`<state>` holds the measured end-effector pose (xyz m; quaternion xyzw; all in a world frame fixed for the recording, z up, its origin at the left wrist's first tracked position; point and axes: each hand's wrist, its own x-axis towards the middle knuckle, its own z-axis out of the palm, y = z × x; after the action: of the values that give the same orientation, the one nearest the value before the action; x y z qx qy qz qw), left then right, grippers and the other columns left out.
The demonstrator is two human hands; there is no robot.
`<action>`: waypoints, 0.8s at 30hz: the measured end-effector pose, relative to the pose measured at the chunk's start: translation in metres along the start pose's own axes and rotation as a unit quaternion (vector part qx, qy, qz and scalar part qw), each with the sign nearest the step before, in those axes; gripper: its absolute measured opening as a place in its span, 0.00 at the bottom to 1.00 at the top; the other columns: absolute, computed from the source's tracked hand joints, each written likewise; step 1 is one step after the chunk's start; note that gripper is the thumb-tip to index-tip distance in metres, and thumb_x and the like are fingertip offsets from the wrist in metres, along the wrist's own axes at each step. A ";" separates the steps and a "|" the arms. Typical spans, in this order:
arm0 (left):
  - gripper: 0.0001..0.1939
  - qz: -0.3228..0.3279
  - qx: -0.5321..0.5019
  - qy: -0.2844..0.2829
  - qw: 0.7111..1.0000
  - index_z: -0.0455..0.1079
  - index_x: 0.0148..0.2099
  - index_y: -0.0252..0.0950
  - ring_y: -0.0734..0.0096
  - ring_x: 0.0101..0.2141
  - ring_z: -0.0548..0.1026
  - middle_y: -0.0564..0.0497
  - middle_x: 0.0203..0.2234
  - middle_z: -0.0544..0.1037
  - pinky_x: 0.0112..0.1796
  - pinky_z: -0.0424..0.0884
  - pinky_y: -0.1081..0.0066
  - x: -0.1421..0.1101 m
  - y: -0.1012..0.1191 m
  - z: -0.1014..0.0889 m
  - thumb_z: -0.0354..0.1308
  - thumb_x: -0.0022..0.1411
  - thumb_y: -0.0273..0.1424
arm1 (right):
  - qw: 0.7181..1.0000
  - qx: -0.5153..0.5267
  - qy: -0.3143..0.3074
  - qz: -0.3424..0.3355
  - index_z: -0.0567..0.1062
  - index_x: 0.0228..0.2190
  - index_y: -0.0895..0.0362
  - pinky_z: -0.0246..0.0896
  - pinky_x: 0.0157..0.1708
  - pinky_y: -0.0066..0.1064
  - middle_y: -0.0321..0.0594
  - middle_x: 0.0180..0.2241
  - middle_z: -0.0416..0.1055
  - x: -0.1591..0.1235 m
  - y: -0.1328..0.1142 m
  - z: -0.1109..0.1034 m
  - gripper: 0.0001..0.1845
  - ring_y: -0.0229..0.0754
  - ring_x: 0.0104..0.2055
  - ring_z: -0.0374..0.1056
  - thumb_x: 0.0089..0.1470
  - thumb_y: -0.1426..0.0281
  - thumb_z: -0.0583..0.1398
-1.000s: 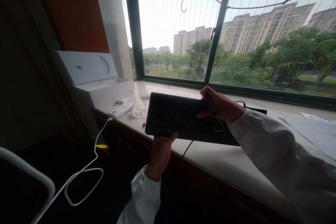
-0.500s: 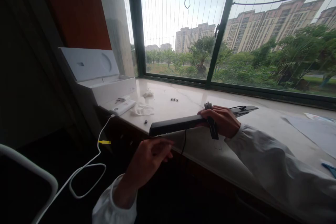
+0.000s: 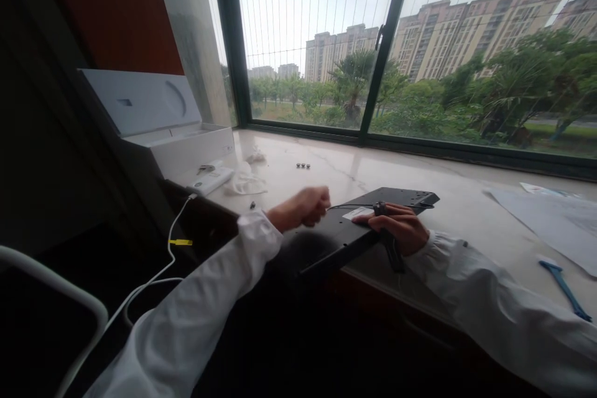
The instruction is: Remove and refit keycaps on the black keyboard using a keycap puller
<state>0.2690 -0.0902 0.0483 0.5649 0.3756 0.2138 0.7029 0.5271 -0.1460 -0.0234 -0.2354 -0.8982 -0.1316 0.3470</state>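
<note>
A black flat panel that looks like a keyboard (image 3: pixel 361 227), underside up with a white label and small screw holes, lies tilted over the table's front edge. A thin black cable (image 3: pixel 352 205) runs across it. My left hand (image 3: pixel 310 206) is closed in a fist above its left part, at the cable's end; the fingers are somewhat blurred. Resting at the panel's near right edge, my right hand (image 3: pixel 401 227) is wrapped round a dark tool (image 3: pixel 392 253), whose blocky tip points up and whose handle hangs below the fingers.
An open white box (image 3: pixel 186 152) stands at the left, with a white power strip-like block (image 3: pixel 212 182) and crumpled plastic (image 3: pixel 247 180) before it. Three small pieces (image 3: pixel 303 166) sit behind. Papers (image 3: pixel 545 224) and a blue tool (image 3: pixel 565 289) lie at the right.
The panel has turned from edge-on to show its underside. My left hand has risen from below the panel to above it, closing into a fist. My right hand still holds the dark tool.
</note>
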 end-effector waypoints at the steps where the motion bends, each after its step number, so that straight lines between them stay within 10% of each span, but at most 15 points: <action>1: 0.18 -0.013 0.008 -0.009 1.000 0.45 0.17 0.41 0.82 0.11 0.44 0.59 0.11 0.48 0.14 0.35 0.74 0.009 -0.004 0.004 0.52 0.50 0.31 | 1.000 -0.003 -0.002 -0.005 0.74 0.31 0.54 0.68 0.35 0.37 0.45 0.39 0.79 0.001 0.000 0.000 0.09 0.45 0.35 0.75 0.59 0.74 0.54; 6: 0.18 0.057 -0.057 -0.032 0.996 0.41 0.20 0.41 0.82 0.12 0.41 0.61 0.12 0.42 0.14 0.36 0.75 0.013 -0.005 0.004 0.48 0.52 0.34 | 0.999 0.002 -0.029 0.038 0.76 0.29 0.54 0.68 0.34 0.37 0.44 0.38 0.79 0.004 -0.002 -0.001 0.13 0.44 0.33 0.73 0.61 0.71 0.53; 10: 0.17 -0.030 -0.030 -0.067 0.997 0.41 0.19 0.42 0.81 0.12 0.42 0.60 0.11 0.44 0.13 0.36 0.74 0.013 -0.016 0.011 0.48 0.51 0.33 | 0.999 -0.001 -0.018 0.032 0.77 0.34 0.52 0.66 0.32 0.36 0.42 0.34 0.79 0.005 -0.006 0.000 0.11 0.44 0.30 0.71 0.60 0.71 0.54; 24: 0.17 -0.007 -0.074 -0.060 0.995 0.40 0.19 0.41 0.82 0.11 0.41 0.61 0.11 0.42 0.12 0.36 0.76 0.007 -0.005 -0.010 0.48 0.49 0.32 | 0.988 0.047 -0.044 0.143 0.74 0.32 0.51 0.64 0.34 0.38 0.44 0.32 0.78 0.009 -0.018 -0.002 0.15 0.46 0.29 0.68 0.62 0.66 0.49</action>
<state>0.2651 -0.0803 0.0408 0.5201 0.3199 0.2021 0.7657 0.5135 -0.1593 -0.0171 -0.3508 -0.8746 -0.0279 0.3334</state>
